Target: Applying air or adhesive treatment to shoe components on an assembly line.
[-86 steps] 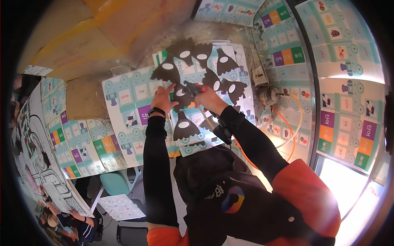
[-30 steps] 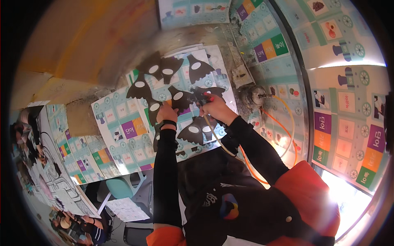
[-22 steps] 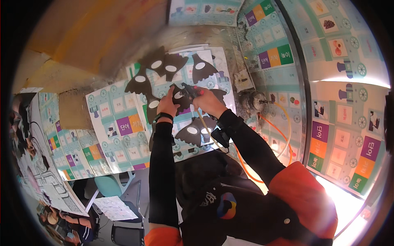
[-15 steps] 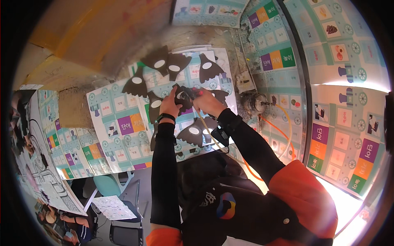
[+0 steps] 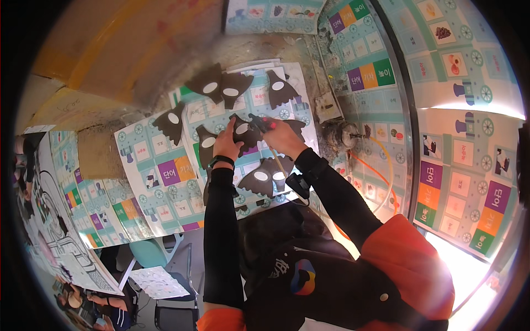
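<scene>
Several dark, flared pieces with scalloped edges and white ovals lie on the printed sheets. My left hand rests with fingers spread on one dark flared piece in the middle, holding it down at its left edge. My right hand is closed around a small dark gun-shaped tool with red parts, its tip over that piece's right side. A thin tan hose runs down from beneath the right hand. Another dark piece lies tilted at the left; a piece sits at the upper right.
A cylindrical, paint-crusted fitting stands right of the work, with orange hose and yellow tubing beside it. A dark metal rail crosses the right side. Cardboard covers the upper left. A chair and people are lower left.
The leftmost dark piece has shifted left and turned. The piece under my left hand now shows its white oval more fully, and the tool's dark body is more visible.
</scene>
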Tool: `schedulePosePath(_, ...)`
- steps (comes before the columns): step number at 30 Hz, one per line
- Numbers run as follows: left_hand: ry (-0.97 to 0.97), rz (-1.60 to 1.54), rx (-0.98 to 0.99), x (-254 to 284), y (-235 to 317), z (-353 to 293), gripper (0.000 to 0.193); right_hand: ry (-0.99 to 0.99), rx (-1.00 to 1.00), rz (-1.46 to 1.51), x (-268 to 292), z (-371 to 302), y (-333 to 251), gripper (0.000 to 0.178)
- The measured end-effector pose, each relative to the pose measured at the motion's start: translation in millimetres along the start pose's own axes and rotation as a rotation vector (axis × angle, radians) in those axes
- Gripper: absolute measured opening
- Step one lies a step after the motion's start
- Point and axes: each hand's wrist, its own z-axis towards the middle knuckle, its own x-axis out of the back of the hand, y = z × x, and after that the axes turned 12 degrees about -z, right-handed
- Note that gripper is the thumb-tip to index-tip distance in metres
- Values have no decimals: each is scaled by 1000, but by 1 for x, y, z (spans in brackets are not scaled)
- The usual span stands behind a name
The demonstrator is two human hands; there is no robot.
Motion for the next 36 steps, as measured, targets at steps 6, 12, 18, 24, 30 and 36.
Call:
schedulePosePath(6, 14, 1, -9, 3, -9, -4, 94, -93, -2, -59, -5, -12, -8, 21)
schedulePosePath(12, -16, -5, 43, 5, -6, -3, 92, -13, 21, -11, -3, -5, -4, 20)
schedulePosePath(18, 30, 13, -28, -1, -14, -5, 96, -34, -5, 18, 2, -13, -4, 22)
schedulePosePath(24, -12, 19, -26, -6, 6, 3, 94, -171, -69, 99, 16, -26, 4, 21)
schedulePosePath(30, 149, -36, 17, -37, 33, -19, 56, -54, -90, 299, 82, -65, 56, 30)
schedulePosePath(36, 228, 97, -21, -136, 103, -23, 59, -31, -149, 166, 130, -70, 95, 34)
